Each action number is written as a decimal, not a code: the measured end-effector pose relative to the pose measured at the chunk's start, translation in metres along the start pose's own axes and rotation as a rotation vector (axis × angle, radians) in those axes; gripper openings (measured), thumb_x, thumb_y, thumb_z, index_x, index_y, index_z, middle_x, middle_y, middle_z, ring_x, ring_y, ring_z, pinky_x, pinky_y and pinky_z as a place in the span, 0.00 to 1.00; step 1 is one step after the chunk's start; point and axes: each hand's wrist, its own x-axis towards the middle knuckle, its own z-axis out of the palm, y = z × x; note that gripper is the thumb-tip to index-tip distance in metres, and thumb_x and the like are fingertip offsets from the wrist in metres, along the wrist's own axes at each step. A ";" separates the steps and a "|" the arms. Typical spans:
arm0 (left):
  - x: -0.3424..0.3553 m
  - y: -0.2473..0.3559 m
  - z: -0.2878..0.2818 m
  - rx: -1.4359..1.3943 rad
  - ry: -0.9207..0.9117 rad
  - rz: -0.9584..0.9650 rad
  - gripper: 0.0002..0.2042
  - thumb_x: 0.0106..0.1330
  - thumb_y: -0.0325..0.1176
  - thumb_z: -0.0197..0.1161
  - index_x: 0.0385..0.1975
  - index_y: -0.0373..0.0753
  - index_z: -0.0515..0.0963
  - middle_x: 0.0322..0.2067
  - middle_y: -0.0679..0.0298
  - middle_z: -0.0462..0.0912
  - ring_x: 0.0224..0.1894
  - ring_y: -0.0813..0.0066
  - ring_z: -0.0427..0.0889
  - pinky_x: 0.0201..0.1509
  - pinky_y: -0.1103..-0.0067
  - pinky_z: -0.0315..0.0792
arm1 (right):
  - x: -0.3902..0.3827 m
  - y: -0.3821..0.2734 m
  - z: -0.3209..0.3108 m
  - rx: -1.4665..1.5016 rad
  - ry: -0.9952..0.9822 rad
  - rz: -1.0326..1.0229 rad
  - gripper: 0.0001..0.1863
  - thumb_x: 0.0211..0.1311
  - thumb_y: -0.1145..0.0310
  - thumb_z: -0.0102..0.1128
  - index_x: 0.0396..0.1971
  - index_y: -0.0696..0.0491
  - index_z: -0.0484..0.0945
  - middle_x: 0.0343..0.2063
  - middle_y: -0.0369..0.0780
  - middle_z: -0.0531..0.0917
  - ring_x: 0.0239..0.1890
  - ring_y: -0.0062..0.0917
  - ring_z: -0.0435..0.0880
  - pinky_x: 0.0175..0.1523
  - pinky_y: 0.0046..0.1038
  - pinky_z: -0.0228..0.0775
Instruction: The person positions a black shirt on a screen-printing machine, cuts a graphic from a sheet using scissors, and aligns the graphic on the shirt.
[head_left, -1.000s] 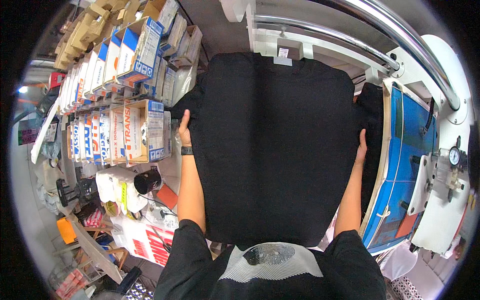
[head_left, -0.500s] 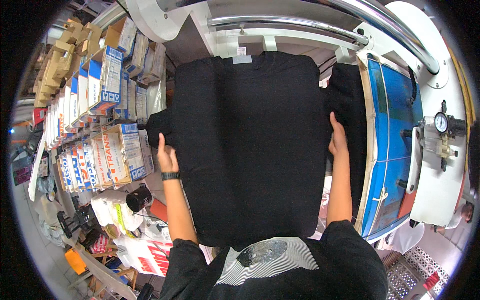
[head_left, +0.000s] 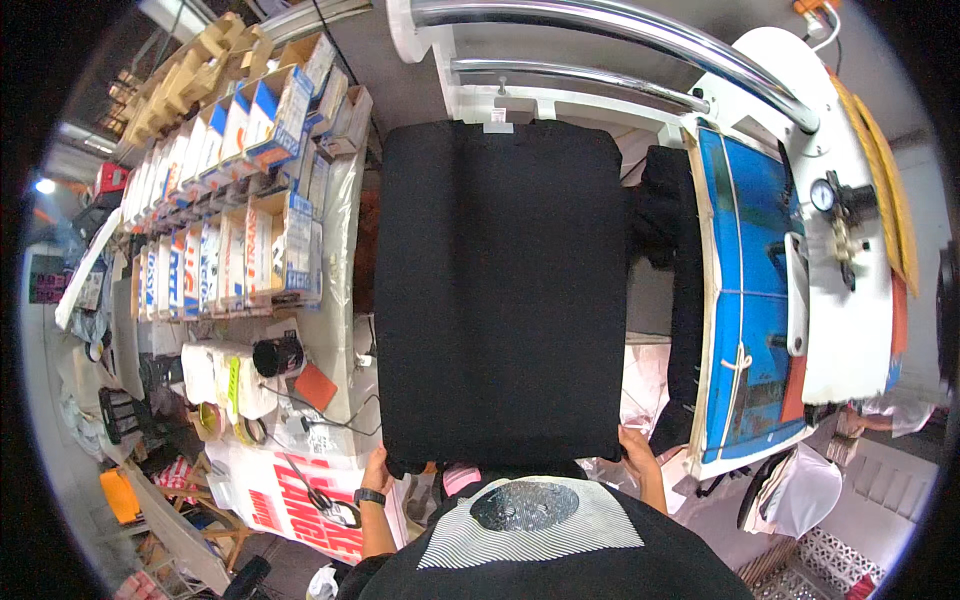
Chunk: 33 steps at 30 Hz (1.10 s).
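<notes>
A black T-shirt lies smooth and flat, stretched over a rectangular platen with its neckline and pale label at the far end. At its near left corner, my left hand, with a dark band on the wrist, grips the shirt's edge. My right hand holds the near right corner in the same way. The fingers of both hands are partly hidden by the cloth. More black fabric hangs or lies to the right of the platen.
A blue padded press plate tied with cord stands at the right, next to a pressure gauge. Chrome bars cross the far side. Stacked long cartons, a black cup and tape rolls are at the left.
Both hands have slid from the shirt's sides to its near corners. The sides of the shirt are now drawn in around the platen, and the view has shifted a little.
</notes>
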 end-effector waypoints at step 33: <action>-0.051 0.051 0.192 1.263 0.250 1.340 0.10 0.61 0.29 0.62 0.41 0.35 0.80 0.43 0.52 0.80 0.48 0.53 0.79 0.56 0.65 0.71 | -0.049 -0.070 0.169 -0.867 0.672 -1.264 0.07 0.56 0.74 0.60 0.35 0.54 0.81 0.36 0.42 0.81 0.39 0.39 0.81 0.46 0.36 0.71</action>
